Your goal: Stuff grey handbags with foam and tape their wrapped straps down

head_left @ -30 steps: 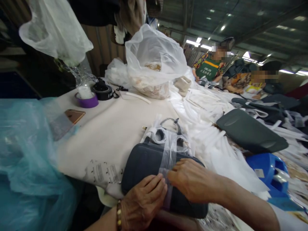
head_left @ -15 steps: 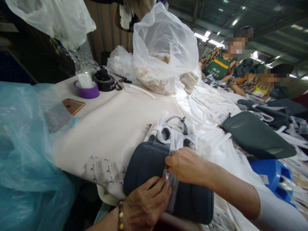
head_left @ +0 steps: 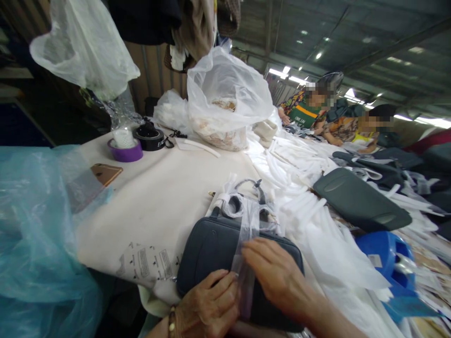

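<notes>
A dark blue handbag (head_left: 206,246) lies at the front of the table. A clear plastic strip (head_left: 247,230) runs down across its middle. My left hand (head_left: 213,303), with a beaded bracelet at the wrist, has its fingers bunched at the lower part of the strip, closed on its edge. My right hand (head_left: 273,267) rests on the strip and the bag's right half with fingers stretched out. At the bag's top, the wrapped handle (head_left: 234,205) shows white and clear wrapping around it. The thumbs are mostly hidden.
A large clear plastic bag (head_left: 229,89) stands behind. Purple tape (head_left: 127,152), black tape (head_left: 151,140) and a phone (head_left: 106,173) lie at left. Blue plastic sheeting (head_left: 31,225) hangs at left. White strips (head_left: 299,188), a dark green bag (head_left: 359,197) and a blue container (head_left: 385,258) are right. Two people work beyond.
My right hand has gone from a pinch at the strip to lying flatter on it, lower down. My left hand stays at the strip. The camera view has tilted up slightly.
</notes>
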The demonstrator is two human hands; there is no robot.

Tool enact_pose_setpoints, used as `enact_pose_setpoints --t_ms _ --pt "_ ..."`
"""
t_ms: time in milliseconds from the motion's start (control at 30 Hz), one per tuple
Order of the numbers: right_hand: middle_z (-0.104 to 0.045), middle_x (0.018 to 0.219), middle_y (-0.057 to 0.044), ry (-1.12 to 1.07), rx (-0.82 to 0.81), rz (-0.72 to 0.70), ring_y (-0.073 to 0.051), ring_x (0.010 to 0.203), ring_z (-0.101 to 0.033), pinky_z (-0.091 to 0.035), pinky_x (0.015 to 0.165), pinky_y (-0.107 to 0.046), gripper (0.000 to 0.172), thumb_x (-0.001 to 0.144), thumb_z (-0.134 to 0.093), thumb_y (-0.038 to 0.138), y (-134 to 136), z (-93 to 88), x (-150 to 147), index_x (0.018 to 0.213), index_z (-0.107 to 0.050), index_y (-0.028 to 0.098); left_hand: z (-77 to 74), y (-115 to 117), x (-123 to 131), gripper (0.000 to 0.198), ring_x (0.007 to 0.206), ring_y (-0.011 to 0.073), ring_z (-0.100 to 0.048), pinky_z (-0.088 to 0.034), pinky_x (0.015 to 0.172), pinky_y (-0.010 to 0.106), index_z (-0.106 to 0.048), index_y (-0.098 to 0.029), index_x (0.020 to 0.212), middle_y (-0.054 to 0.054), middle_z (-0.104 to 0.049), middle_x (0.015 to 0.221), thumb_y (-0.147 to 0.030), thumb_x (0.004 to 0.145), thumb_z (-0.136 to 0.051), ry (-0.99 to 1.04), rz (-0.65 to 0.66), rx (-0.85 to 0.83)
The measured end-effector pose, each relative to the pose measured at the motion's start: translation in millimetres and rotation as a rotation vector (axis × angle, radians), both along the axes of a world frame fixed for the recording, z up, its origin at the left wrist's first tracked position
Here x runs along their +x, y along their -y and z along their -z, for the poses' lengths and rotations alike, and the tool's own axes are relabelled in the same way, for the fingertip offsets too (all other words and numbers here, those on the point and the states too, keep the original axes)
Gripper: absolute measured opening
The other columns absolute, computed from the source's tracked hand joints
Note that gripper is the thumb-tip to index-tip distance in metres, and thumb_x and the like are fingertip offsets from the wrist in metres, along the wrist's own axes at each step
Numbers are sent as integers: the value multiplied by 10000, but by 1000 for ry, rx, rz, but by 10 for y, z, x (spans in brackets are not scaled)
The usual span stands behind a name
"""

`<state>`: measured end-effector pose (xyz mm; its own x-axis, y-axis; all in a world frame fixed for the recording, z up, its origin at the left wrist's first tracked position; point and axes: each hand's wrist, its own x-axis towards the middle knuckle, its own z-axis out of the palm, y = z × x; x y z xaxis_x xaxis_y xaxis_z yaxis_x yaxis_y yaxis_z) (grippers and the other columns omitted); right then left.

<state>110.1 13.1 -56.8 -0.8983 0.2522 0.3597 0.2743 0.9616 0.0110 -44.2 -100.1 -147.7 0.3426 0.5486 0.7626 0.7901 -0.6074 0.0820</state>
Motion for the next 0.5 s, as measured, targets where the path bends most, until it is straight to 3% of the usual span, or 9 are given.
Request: enact_pose_setpoints --t_ms 100,200,300,367,433,500 --pt "-601 1238 -96 -1 208 -126 -233 1182 -505 -456 958 -374 350 945 -352 234 266 308 117 1172 -576 89 39 -4 6 218 895 163 -598 -469 910 322 -619 -111 814 56 -653 827 -43 850 -415 46 12 57" --pt "-596 1256 -53 7 350 -122 -203 1180 -519 -442 999 -338 316 945 -406 222 375 520 181 1191 -573 116 -12 13 -41 199 806 158 -598 -510 825 300 -586 -126 797 51 -637 747 -69 861 -407 71 22 17" --pt "-651 1170 48 -37 332 -188 -127 1132 -557 -300 1113 -322 279 965 -385 203 374 535 278 1129 -611 193 -189 49 -170 161 839 156 -604 -503 841 272 -583 -155 844 49 -660 792 -142 885 -428 26 66 -59" --pt "-685 1077 112 -76 255 -249 -65 1108 -563 -172 1153 -301 269 976 -377 212 356 481 390 1080 -624 233 -326 55 -278 141 915 161 -601 -471 906 275 -597 -167 933 44 -672 877 -170 872 -470 -26 -13 -60" --pt "-695 1050 103 -162 196 -142 -65 1129 -550 -150 1157 -301 230 956 -425 203 339 443 526 1059 -628 242 -421 18 -365 246 1049 194 -562 -435 965 310 -575 -161 1085 70 -648 1037 -207 852 -508 -50 -190 -24" --pt "-645 1178 1 -272 181 150 -166 1206 -506 -289 1118 -376 248 908 -488 198 327 466 651 1124 -607 219 -440 -65 -413 424 1188 248 -478 -429 985 374 -463 -139 1263 125 -539 1248 -264 859 -498 -18 -394 -46"
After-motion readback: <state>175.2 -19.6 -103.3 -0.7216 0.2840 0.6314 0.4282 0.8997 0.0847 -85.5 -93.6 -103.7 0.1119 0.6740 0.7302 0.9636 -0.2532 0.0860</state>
